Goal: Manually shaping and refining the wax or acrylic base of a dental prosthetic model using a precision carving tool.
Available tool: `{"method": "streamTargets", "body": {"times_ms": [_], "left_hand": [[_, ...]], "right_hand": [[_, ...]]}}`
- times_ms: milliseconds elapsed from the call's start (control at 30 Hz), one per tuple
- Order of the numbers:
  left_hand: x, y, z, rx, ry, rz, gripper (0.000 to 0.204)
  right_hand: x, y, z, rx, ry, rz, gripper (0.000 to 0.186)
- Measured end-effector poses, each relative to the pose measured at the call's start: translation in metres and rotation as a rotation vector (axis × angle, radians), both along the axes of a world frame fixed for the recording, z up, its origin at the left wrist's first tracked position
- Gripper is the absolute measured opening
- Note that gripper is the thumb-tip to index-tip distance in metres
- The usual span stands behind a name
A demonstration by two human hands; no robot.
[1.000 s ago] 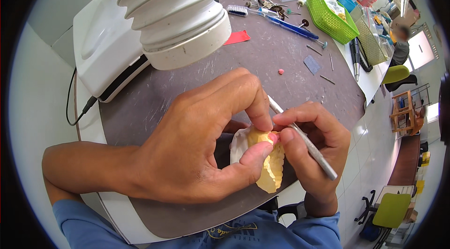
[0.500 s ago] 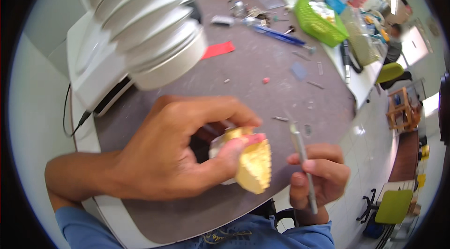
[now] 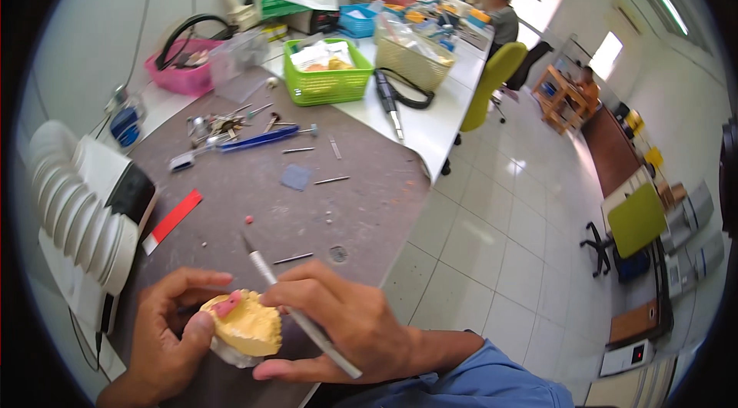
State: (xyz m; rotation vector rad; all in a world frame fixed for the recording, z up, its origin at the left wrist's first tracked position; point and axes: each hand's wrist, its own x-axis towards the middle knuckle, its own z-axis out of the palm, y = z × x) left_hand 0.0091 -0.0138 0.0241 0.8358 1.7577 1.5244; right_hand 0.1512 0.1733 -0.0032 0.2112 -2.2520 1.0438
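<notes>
1. Two hands were at work in my remote view: the left hand [image 3: 173,335] curled around the side of a yellow dental cast [image 3: 254,325], its thumb on the near edge, while the right hand [image 3: 342,320] gripped a slim metal carving tool [image 3: 326,345].
2. The cast sat low in view above the near part of the table [image 3: 377,200], tilted so that I saw its hollow inner face, with its white base [image 3: 232,354] underneath.
3. Pink material [image 3: 227,304] lay on that inner face, toward the left fingers. I took the step in hand to be detail work on it, at a pause, because the tool's tip pointed away over the table.
4. The right fingertips came close to the cast's toothed rim; I could not tell whether they touched it.
5. My judgement was that the next move called for a steady left hold and for turning the tip toward the pink patch, sparing the teeth.
</notes>
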Motion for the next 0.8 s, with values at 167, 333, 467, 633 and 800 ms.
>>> {"method": "streamTargets", "body": {"times_ms": [167, 333, 467, 633, 800], "left_hand": [[0.005, 0.0, 0.0, -0.04, 0.14, 0.065, 0.066], [-0.007, 0.001, -0.014, 0.07, 0.117, 0.117, 0.057], [-0.008, 0.003, -0.008, 0.024, 0.074, 0.17, 0.059], [-0.014, 0.003, -0.014, 0.074, 0.075, 0.206, 0.061], [-0.014, -0.005, -0.02, 0.086, 0.115, 0.206, 0.067]], "right_hand": [[-0.006, 0.002, -0.005, -0.062, 0.074, 0.023, 0.053], [-0.021, 0.017, -0.006, -0.021, 0.08, 0.038, 0.05], [-0.035, 0.046, 0.009, 0.073, 0.154, 0.084, 0.04], [-0.05, 0.081, 0.001, 0.039, 0.115, -0.164, 0.023], [-0.047, 0.083, 0.003, 0.19, 0.061, -0.051, 0.018]]}}
